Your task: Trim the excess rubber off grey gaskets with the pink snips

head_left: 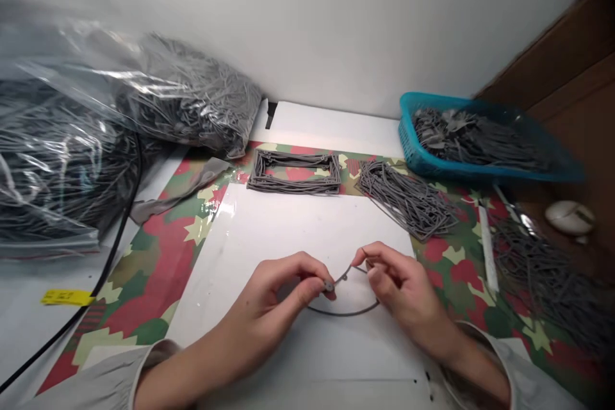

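Over the white sheet, both hands hold a thin, bendy grey gasket [343, 314] that looks like rubber. Its lower strand bows down between them and a small tab shows on the upper strand. My left hand [283, 295] is closed, thumb and forefinger pinching the gasket by a small round grey end. My right hand [408, 288] is closed too, its thumb and fingertips pinched on the gasket's other side; part of the strip is hidden behind those fingers. Beyond the hands lies a neat stack of rectangular grey gaskets [295, 191], with a looser pile of gaskets [408, 198] to its right.
Clear plastic bags [192, 90] full of grey strips stand at left. A black cable [113, 256] with a yellow tag [67, 297] runs past them. At right are a blue basket [408, 134] of grey parts, a white pen-like tool [488, 246], a mouse [569, 217] and loose strips [552, 282].
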Motion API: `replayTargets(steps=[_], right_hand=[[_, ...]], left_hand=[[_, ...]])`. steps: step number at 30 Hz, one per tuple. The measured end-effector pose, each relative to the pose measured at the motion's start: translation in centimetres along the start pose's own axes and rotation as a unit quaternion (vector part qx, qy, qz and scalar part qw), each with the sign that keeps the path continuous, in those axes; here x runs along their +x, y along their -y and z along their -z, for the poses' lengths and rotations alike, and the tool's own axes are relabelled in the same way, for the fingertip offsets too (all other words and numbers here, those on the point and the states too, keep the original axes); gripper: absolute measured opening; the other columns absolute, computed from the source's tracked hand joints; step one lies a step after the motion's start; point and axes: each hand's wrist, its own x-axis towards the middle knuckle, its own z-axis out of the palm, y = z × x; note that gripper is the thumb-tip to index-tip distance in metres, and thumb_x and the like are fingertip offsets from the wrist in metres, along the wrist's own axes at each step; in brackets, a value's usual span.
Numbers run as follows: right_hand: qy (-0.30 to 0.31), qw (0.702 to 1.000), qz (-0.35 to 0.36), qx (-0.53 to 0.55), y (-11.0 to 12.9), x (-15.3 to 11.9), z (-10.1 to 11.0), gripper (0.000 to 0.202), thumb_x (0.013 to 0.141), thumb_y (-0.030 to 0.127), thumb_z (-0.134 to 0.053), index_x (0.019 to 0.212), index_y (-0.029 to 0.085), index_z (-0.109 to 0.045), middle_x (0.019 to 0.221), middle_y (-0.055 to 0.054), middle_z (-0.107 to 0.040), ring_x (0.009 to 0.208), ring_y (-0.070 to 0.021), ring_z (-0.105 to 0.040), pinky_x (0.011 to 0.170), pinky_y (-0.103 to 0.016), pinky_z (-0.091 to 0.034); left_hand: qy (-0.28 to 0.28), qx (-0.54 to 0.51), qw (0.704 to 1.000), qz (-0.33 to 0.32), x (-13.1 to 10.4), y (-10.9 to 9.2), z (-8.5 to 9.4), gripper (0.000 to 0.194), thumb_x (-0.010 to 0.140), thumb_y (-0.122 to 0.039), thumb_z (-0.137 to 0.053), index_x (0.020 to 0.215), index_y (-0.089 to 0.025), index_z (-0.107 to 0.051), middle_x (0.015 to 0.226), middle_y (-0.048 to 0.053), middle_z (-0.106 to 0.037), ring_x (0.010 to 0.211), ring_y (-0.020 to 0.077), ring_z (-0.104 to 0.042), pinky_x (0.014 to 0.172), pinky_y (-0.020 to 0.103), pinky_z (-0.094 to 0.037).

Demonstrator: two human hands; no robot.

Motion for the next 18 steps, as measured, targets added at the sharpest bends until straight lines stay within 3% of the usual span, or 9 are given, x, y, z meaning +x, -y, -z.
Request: replayTargets(steps=[2, 5, 8, 13, 18], right_hand=[[0.053, 0.998, -0.008, -0.037, -0.1, 0.3, 0.0, 0.044, 0.087, 0.057, -0.055, 0.101, 0.016, -0.062, 0.055, 0.009, -0.030, 0.047, -0.0079, -0.029, 0.041, -0.019, -0.025], [0.083, 0.986, 0.000, -0.146, 0.1, 0.6, -0.4, 0.026, 0.087, 0.039, -0.061, 0.103, 0.019, -0.066, 0.060, 0.006, -0.050, 0.055, -0.0086, -0.044, 0.052, -0.020, -0.035], [0.034, 0.973, 0.013, -0.228, 0.2, 0.8, -0.7, 0.013, 0.090, 0.023, -0.058, 0.096, 0.019, -0.068, 0.077, 0.000, -0.065, 0.068, -0.0114, -0.055, 0.065, -0.024, -0.042], [-0.069, 0.948, 0.002, -0.311, -0.3, 2.8, -0.5, 0.023, 0.094, 0.036, -0.057, 0.101, 0.015, -0.063, 0.098, -0.004, -0.065, 0.084, -0.0158, -0.063, 0.076, -0.036, -0.053], [-0.109, 0.943, 0.010, -0.316, -0.7, 5.2, 0.9, 0.026, 0.094, 0.035, -0.057, 0.110, 0.015, -0.061, 0.107, -0.005, -0.064, 0.088, -0.0179, -0.064, 0.076, -0.036, -0.055]], left_hand=[[-0.026, 0.047, 0.998, -0.028, 0.2, -0.1, 0.3, 0.019, 0.096, -0.025, -0.048, 0.087, -0.020, -0.065, 0.083, 0.001, -0.069, 0.079, 0.0124, -0.063, 0.072, 0.021, -0.047], [-0.076, 0.133, 0.985, -0.085, 0.6, -0.1, 1.0, 0.022, 0.094, -0.029, -0.047, 0.085, -0.018, -0.063, 0.090, 0.004, -0.068, 0.086, 0.0155, -0.064, 0.075, 0.025, -0.049], [-0.125, 0.180, 0.971, -0.093, 1.3, 0.2, 1.9, 0.024, 0.096, -0.032, -0.046, 0.086, -0.016, -0.061, 0.083, 0.003, -0.065, 0.075, 0.0141, -0.061, 0.068, 0.025, -0.049], [-0.156, 0.294, 0.938, -0.094, 2.6, 0.7, 4.3, 0.023, 0.094, -0.034, -0.055, 0.098, -0.013, -0.062, 0.093, 0.004, -0.065, 0.081, 0.0152, -0.063, 0.074, 0.033, -0.054], [-0.160, 0.409, 0.893, -0.093, 3.3, 1.6, 6.4, 0.025, 0.094, -0.033, -0.056, 0.109, -0.014, -0.060, 0.108, 0.007, -0.064, 0.093, 0.0187, -0.063, 0.082, 0.039, -0.055]])
